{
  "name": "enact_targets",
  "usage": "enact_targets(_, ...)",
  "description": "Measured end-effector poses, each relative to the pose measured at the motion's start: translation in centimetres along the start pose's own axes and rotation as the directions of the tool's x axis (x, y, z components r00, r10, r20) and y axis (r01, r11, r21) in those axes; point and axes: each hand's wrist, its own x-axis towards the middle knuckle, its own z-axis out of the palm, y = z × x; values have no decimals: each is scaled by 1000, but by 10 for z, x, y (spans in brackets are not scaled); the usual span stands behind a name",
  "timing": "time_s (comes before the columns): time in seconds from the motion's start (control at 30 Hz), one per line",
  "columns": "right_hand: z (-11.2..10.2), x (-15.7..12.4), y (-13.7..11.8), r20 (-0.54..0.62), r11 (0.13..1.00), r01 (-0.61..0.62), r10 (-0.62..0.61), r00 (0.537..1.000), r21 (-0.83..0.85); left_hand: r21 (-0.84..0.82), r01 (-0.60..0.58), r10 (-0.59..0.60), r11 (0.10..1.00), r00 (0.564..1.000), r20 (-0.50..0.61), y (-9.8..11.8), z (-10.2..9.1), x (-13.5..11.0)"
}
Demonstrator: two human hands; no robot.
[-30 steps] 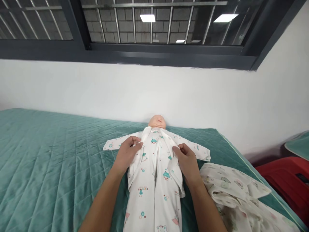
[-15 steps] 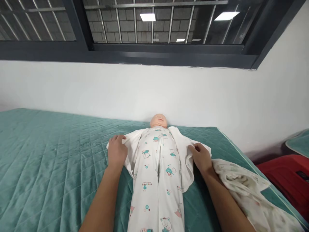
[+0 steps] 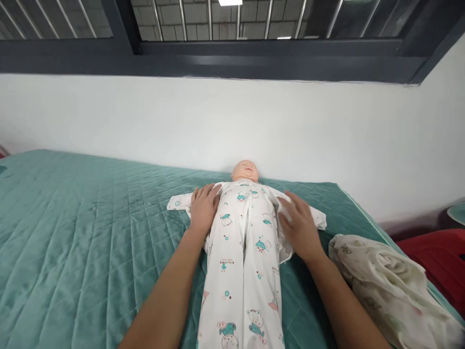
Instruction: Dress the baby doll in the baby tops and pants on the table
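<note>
- Around the work: a crumpled pale printed cloth (image 3: 385,286) lies near the right edge of the green quilted cover (image 3: 94,252), just beside the right forearm. A red object (image 3: 441,257) sits beyond that edge, cut off by the picture.
- Behind rise a white wall (image 3: 218,116) and a dark window frame (image 3: 254,63), with metal bars (image 3: 209,19) beyond the glass.
- In the way: both hands hide the inner parts of the sleeves, so how the cloth lies beneath them cannot be told.
- The white printed clothing (image 3: 230,252) is on the cover, with a doll (image 3: 245,170) at its far end, head close to the wall.
- Its long axis runs from the wall towards the wearer, leaving the picture at the bottom; the sleeves stretch out to either side.
- It is smooth and white, split lengthwise down the middle, with teal houses, small animals, dots and pink shapes.
- The left hand (image 3: 204,208) lies along the left edge of the clothing, fingers extended and not gripping.
- The right hand (image 3: 301,228), slightly blurred, has its fingers spread over the opposite side, released; whether they touch cannot be told.
</note>
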Motion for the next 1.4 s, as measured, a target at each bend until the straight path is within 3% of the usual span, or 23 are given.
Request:
enact_targets(0.07,6,1,-13,167,993,111,-103,981,-36,36,20,-21,999,999,24,1,1,1)
enact_targets(0.13,10,2,-19,245,989,100,-72,967,-105,65,26,-29,998,999,41,2,0,2)
enact_targets(0.43,20,-3,-9,220,969,8,48,974,-245,117,58,-66,991,996,65,-4,-11,17)
enact_targets(0.63,21,-3,-12,211,941,-46,122,970,-334,143,197,-206,970,977,52,-16,-16,27)
enact_targets(0.7,21,-3,-15,201,936,-63,140,969,-347,121,167,-175,979,982,65,-14,-16,25)
enact_targets(0.83,22,0,-20,195,933,-49,126,973,-357,64,-29,24,998,998,66,-4,-18,15)
enact_targets(0.9,23,2,-20,198,923,-36,120,973,-382,57,-65,61,996,995,82,0,-18,11)
enact_targets(1.1,31,13,-23,219,875,-45,170,961,-481,197,-21,-18,980,980,197,3,-18,9)
enact_targets(1.27,28,31,-22,248,874,-45,186,951,-483,265,79,-139,961,967,216,-4,-16,17)
enact_targets(1.4,17,46,0,327,875,-119,297,897,-468,253,145,-206,956,951,232,-11,-17,18)
